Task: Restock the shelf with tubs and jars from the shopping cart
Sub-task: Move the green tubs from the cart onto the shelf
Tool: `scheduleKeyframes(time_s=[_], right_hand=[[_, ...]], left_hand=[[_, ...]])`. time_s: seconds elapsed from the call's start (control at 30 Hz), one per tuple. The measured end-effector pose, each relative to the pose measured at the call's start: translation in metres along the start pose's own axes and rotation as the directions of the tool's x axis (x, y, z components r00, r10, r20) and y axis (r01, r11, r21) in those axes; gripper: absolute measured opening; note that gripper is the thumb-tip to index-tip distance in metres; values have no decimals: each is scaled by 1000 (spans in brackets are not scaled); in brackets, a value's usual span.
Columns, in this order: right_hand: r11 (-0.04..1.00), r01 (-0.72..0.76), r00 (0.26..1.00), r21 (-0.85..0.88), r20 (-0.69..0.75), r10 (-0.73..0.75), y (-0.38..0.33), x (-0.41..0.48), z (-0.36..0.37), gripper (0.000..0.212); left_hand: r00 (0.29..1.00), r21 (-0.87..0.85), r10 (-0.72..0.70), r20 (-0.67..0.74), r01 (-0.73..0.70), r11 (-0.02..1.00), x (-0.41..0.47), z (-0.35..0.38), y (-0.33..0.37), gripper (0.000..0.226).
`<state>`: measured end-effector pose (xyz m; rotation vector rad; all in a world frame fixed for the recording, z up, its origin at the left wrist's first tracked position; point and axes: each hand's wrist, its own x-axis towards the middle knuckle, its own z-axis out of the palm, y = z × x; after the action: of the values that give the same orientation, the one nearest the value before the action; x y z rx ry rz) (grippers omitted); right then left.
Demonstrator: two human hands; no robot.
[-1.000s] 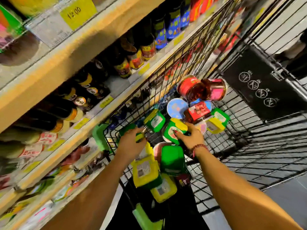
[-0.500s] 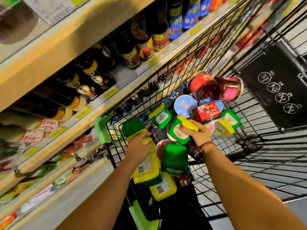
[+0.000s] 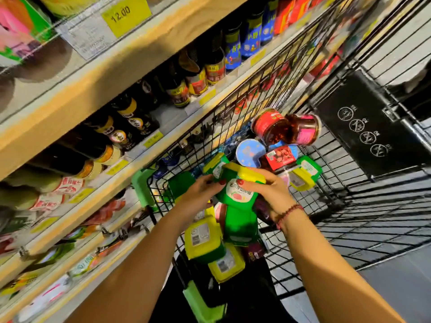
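I've got the green tub (image 3: 238, 194) with its yellow lid up over the near end of the shopping cart (image 3: 326, 206), both hands on it. My right hand (image 3: 268, 190) is curled around its right side, fingers over the lid edge; my left hand (image 3: 198, 197) is closed against its left side, fingertips on the white label. The label's print is too blurred for me to read, and the tub's underside is hidden behind my hands. Below it lie more green-and-yellow tubs (image 3: 205, 238), heaped, some partly covered by my wrists. Further along the basket, two red jars (image 3: 286, 129) lie on their sides, touching. To the left, the shelf (image 3: 116, 73) carries dark sauce bottles (image 3: 177, 89), smeared by motion.
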<state>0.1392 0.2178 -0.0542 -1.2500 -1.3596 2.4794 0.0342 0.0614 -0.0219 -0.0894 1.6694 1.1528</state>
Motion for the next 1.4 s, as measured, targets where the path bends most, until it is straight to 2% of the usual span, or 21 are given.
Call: scheduleKeyframes(time_s=[0.1, 0.17, 0.23, 0.3, 0.37, 0.47, 0.57, 0.7, 0.83, 0.87, 0.93, 1.0, 1.07, 1.23, 1.4], right_hand=[[1000, -22, 998, -5, 56, 22, -4, -13, 17, 41], [998, -39, 996, -56, 74, 43, -2, -16, 22, 31], [991, -70, 993, -113, 85, 80, -1, -18, 23, 26], [985, -99, 985, -141, 123, 117, 1, -22, 18, 26], [985, -136, 978, -107, 147, 151, 4, -26, 10, 27], [976, -206, 970, -69, 120, 213, 8, -26, -3, 22], [942, -322, 946, -90, -54, 318, 22, -19, -16, 19], [851, -494, 869, -179, -144, 474, 40, -18, -20, 44], [845, -525, 841, -102, -212, 498, 66, -5, -15, 36], [827, -555, 821, -92, -217, 528, 68, -2, -11, 41], [795, -599, 792, -98, -215, 571, 78, 10, -11, 65], [798, -592, 799, -115, -216, 561, 92, 27, -16, 84], [792, -585, 806, -175, -233, 544, 103, 41, -21, 91], [751, -608, 786, -259, -331, 523, 91, 40, -11, 75], [773, -598, 780, -210, -375, 502, 113, 41, -18, 111]], left_hand=[[995, -101, -59, 79, 67, 993, -3, 2, -1, 75], [993, -160, -86, 84, 99, 982, -5, 3, -4, 90], [993, -161, -86, 81, 98, 982, -7, 4, -9, 85], [996, -195, -64, 69, 76, 978, -10, 4, -12, 61], [996, -305, -70, 45, 81, 949, -12, 2, -16, 41], [996, -447, -82, -26, 62, 892, -14, -4, -23, 45], [991, -491, -93, -99, 32, 870, -16, -9, -28, 57], [980, -520, -108, -167, 5, 854, -18, -16, -31, 52], [977, -534, -108, -186, -8, 846, -18, -18, -39, 48], [976, -536, -108, -189, -11, 844, -18, -19, -40, 45], [975, -553, -114, -189, -10, 833, -18, -20, -43, 39], [977, -574, -111, -181, -13, 819, -19, -22, -46, 39], [977, -590, -107, -183, -23, 807, -20, -23, -48, 42], [978, -600, -91, -187, -40, 799, -24, -27, -45, 48], [983, -613, -55, -176, -66, 788, -25, -32, -38, 48]])
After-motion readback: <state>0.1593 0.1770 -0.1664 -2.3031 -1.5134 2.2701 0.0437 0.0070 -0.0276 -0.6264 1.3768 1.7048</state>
